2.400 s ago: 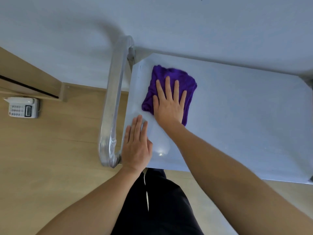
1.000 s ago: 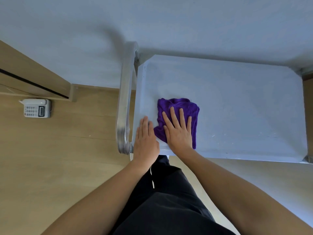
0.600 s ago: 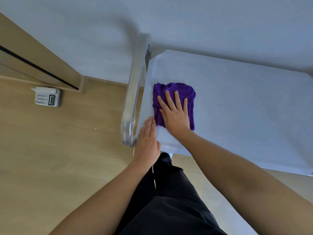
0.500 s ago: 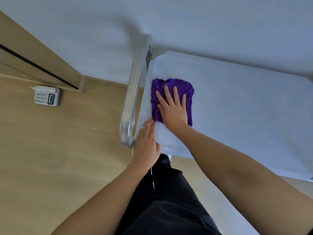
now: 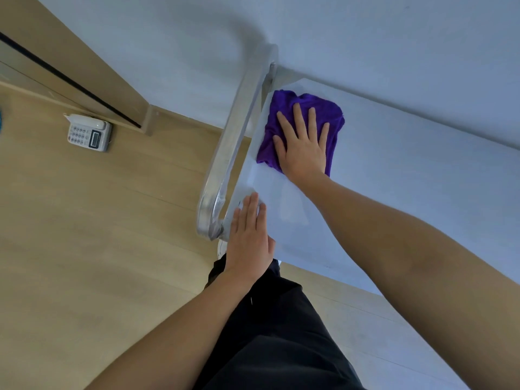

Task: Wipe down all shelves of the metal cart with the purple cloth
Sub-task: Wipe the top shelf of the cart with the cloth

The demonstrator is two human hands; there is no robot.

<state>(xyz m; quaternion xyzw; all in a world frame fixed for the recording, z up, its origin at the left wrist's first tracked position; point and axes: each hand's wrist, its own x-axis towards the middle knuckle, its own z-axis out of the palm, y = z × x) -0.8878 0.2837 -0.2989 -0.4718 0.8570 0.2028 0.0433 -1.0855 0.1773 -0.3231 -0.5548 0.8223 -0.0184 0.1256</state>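
Note:
The purple cloth lies bunched at the far left corner of the metal cart's top shelf. My right hand presses flat on the cloth, fingers spread and pointing away from me. My left hand rests flat on the near left corner of the shelf, fingers together, beside the end of the cart's curved steel handle. The lower shelves are hidden under the top one.
A white wall runs right behind the cart. On the wooden floor to the left sits a white desk phone, next to a wooden door frame. My dark trousers are at the cart's near edge.
My right hand has slid the cloth away from me along the shelf's left edge, from the near side up to the far left corner. My left hand stays on the near corner.

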